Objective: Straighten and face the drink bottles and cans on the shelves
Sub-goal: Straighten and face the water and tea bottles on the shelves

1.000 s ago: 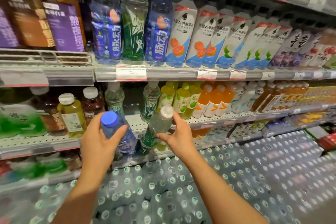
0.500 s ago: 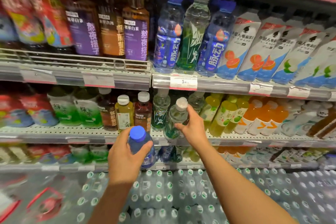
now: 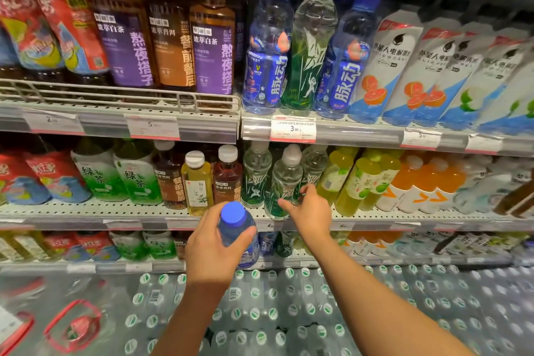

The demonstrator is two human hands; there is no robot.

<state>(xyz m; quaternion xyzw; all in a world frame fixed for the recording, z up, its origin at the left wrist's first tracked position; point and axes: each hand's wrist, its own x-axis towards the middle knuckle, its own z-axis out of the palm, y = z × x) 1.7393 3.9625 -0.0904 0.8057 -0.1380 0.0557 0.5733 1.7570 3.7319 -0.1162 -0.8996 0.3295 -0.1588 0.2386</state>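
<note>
Left hand (image 3: 213,243) grasps a blue-capped bottle (image 3: 238,235) around its shoulder, fingers and thumb curled round it. The bottle is held off the shelving, in front of the middle shelf (image 3: 121,215) edge, upright with a slight tilt; long axis near vertical, cap toward the camera. Its label is mostly hidden by the hand, so facing cannot be told.

Right hand (image 3: 310,211) reaches to a clear bottle with green label (image 3: 281,185) at the front of the middle shelf. Fingers are extended and touch its lower body; they are not wrapped round it. That bottle stands upright, cap up, leaning slightly left, just beside two like bottles (image 3: 255,173).

Judged step: the green-label bottle is being set into its row while the blue-capped one waits in hand. It matches the blue bottles (image 3: 267,46) on the upper shelf (image 3: 346,131), beside the 3.90 price tag (image 3: 293,129).

Next move likely calls for squaring the green label forward, then lifting the blue-capped bottle to the upper row, label outward.
</note>
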